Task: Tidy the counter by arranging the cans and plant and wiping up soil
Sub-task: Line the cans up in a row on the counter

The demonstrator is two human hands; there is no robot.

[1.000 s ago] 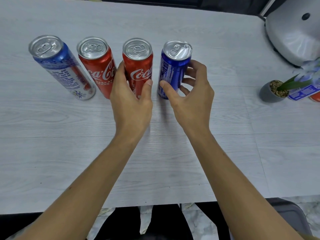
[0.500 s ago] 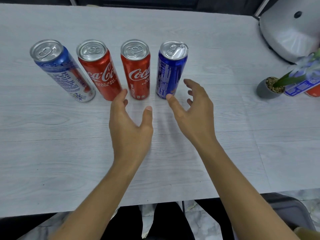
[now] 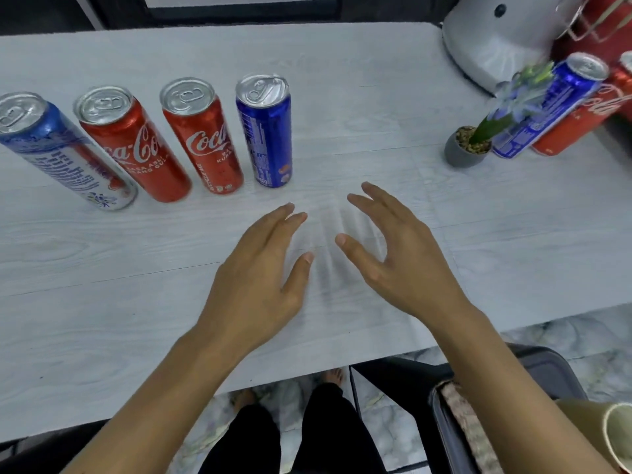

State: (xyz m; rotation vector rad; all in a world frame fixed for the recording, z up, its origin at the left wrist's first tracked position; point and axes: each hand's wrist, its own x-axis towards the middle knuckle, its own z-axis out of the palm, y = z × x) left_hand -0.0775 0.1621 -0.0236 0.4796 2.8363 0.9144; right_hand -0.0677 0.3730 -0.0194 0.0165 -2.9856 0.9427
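Several cans stand in a row at the left of the pale wooden counter [image 3: 102, 302]: a blue-and-white can [image 3: 65, 155], two red Coca-Cola cans [image 3: 136, 148] [image 3: 205, 138] and a dark blue can [image 3: 268, 135]. My left hand [image 3: 263, 271] and my right hand [image 3: 393, 254] hover over the counter in front of the dark blue can, both empty with fingers spread. At the right, a small grey pot with a plant [image 3: 466, 148] stands beside another blue can [image 3: 547, 107] and a red can [image 3: 578, 124].
A white rounded appliance [image 3: 492, 39] sits at the back right corner. The counter's front edge runs below my wrists, with a dark chair [image 3: 533, 371] and my legs beneath. A red object with a wire frame [image 3: 602, 22] is at the top right.
Both hands let go of the middle red can and the dark blue can, then drew back toward me and to the right. The view swung right, showing more cans beside the plant.
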